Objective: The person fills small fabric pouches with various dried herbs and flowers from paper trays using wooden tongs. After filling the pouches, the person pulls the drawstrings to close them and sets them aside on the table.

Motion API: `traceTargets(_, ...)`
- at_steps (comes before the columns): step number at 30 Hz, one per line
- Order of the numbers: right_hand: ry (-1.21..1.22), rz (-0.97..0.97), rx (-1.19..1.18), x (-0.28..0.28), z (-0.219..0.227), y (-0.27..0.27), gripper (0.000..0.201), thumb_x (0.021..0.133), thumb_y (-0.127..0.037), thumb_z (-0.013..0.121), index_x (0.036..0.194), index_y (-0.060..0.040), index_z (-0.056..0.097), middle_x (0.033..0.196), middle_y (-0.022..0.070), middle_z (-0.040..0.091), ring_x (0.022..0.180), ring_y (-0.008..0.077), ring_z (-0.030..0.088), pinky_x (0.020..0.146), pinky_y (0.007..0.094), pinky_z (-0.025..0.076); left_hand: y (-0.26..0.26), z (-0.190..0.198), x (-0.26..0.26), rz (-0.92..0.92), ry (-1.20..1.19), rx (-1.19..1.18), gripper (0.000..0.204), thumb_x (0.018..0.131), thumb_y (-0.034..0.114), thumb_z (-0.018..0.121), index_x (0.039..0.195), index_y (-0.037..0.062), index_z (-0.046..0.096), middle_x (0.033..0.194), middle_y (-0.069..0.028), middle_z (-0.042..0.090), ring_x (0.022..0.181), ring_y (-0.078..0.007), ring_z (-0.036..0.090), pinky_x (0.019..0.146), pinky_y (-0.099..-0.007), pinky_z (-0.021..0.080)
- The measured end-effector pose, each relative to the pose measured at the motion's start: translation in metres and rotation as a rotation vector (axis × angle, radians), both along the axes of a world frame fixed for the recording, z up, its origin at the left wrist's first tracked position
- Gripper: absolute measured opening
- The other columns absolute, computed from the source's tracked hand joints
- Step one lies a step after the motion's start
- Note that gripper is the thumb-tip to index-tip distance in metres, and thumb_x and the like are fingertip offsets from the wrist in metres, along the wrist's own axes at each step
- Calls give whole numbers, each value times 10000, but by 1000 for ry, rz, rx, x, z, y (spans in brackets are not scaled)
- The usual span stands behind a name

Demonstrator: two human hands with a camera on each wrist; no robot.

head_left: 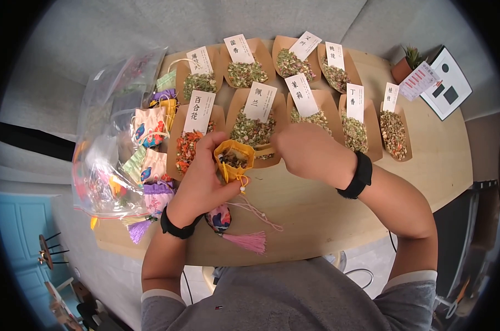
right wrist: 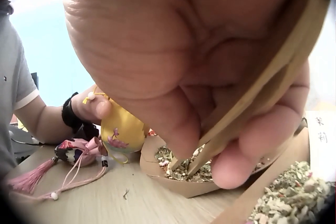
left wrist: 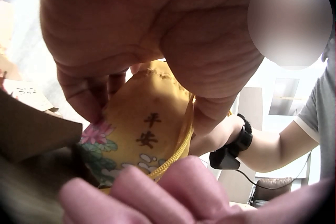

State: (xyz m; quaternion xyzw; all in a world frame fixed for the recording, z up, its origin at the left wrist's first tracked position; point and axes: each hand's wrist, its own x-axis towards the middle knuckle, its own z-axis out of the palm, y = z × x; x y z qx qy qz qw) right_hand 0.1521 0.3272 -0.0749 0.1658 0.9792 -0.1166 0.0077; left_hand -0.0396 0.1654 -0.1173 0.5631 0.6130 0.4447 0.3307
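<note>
My left hand [head_left: 194,185] holds a yellow drawstring pouch [left wrist: 139,121] by its sides, mouth upward. Some dried bits lie inside it, as the head view shows. Printed flowers and two dark characters mark its front, and a yellow cord hangs down. Between the fingers and thumb of my right hand [head_left: 316,154] are wooden tweezers [right wrist: 265,77]. Their tips reach into dried herbs [right wrist: 178,171] in a brown paper tray [right wrist: 184,189], just right of the pouch. A patterned sachet [head_left: 219,218] with a pink tassel [head_left: 244,241] lies below my left hand.
Two rows of paper trays with labelled cards [head_left: 200,107] and dried herbs stand across the table [head_left: 338,220]. At the left lies a clear plastic bag [head_left: 103,160] beside several small pouches [head_left: 150,124]. A potted plant [head_left: 407,66] and a white board [head_left: 448,83] stand back right.
</note>
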Motion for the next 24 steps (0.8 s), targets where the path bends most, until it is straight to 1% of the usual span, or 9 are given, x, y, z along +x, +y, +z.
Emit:
traceTargets(2, -26, -5, -13, -2, -2, -1, 113, 734, 25, 605, 840, 12, 644, 787, 190, 668, 822, 401, 670, 696, 483, 539, 0, 1, 0, -1, 11, 11, 826, 748, 31, 820, 1383, 42, 293, 1288, -130, 428, 1227, -217, 490, 1055, -354, 434)
traceTargets(5, 24, -3, -6, -2, -2, 0, 118, 740, 26, 604, 853, 17, 635, 799, 182, 673, 827, 400, 674, 703, 480, 541, -1, 0, -1, -7, 46, 28, 826, 749, 29, 818, 1384, 41, 291, 1292, -130, 424, 1232, -216, 489, 1053, -352, 436)
traceTargets(8, -14, -25, 11, -1, 5, 3, 110, 748, 18, 608, 855, 9, 630, 810, 179, 672, 821, 388, 674, 701, 479, 537, -1, -2, -2, -13, 65, 33, 829, 751, 27, 817, 1388, 41, 287, 1299, -132, 419, 1238, -216, 485, 1054, -352, 436)
traceTargets(11, 53, -4, 59, 4, 17, 9, 122, 744, 12, 621, 841, 4, 693, 784, 189, 683, 786, 373, 696, 673, 462, 567, -1, -3, -3, -13, 53, 33, 831, 753, 25, 816, 1391, 38, 283, 1304, -135, 416, 1243, -217, 482, 1056, -352, 435)
traceTargets(14, 145, -38, 107, 8, 31, 14, 132, 737, 17, 621, 849, 8, 690, 787, 191, 682, 804, 379, 692, 698, 470, 560, -1, -3, -2, -11, 56, 36, 833, 755, 25, 815, 1394, 36, 280, 1305, -136, 415, 1248, -217, 480, 1059, -353, 432)
traceTargets(17, 152, -45, 113, 9, 57, 18, 145, 726, 15, 624, 855, 8, 690, 796, 192, 683, 813, 380, 688, 711, 479, 547, 0, -3, -3, -16, 72, 40, 838, 756, 28, 815, 1398, 35, 277, 1307, -134, 414, 1252, -220, 478, 1066, -355, 426)
traceTargets(18, 114, -35, 137, 9, 67, 19, 262, 787, -33, 685, 1044, -77, 717, 809, 142, 688, 787, 364, 664, 675, 456, 524, 0, -4, -4, -24, 78, 40, 843, 757, 29, 816, 1402, 35, 275, 1309, -133, 413, 1254, -222, 476, 1070, -356, 422)
traceTargets(21, 181, -17, 133, 7, 85, 10, 229, 797, -44, 679, 1021, -69, 720, 803, 149, 685, 793, 368, 664, 682, 459, 519, 0, -1, -3, -29, 90, 39, 849, 760, 33, 817, 1409, 35, 269, 1317, -132, 408, 1266, -226, 466, 1081, -358, 412)
traceTargets(24, 204, 68, 106, 4, 79, -6, 163, 812, -67, 673, 969, -54, 713, 795, 157, 680, 797, 369, 664, 691, 466, 514, -1, -4, -3, -12, 105, 56, 856, 762, 36, 818, 1415, 33, 264, 1331, -135, 397, 1280, -230, 455, 1087, -359, 407)
